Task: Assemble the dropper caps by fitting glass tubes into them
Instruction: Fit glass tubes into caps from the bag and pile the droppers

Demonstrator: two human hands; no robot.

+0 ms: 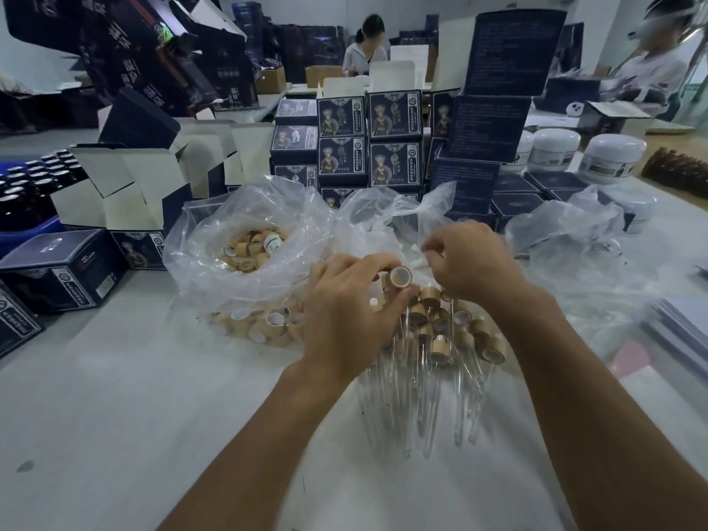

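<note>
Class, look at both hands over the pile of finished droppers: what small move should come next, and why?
Probably bring the right hand to the cap and push a glass tube into its open end. The left hand holds that cap with no tube in it, opening up, while the right hand's fingers are pinched together just beside it; what they hold is unclear.

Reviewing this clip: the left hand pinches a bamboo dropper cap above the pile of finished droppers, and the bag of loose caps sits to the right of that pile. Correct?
Not quite. The head view shows the bag of loose caps left of the pile of finished droppers, not right. The left hand does pinch a bamboo dropper cap above that pile.
</note>
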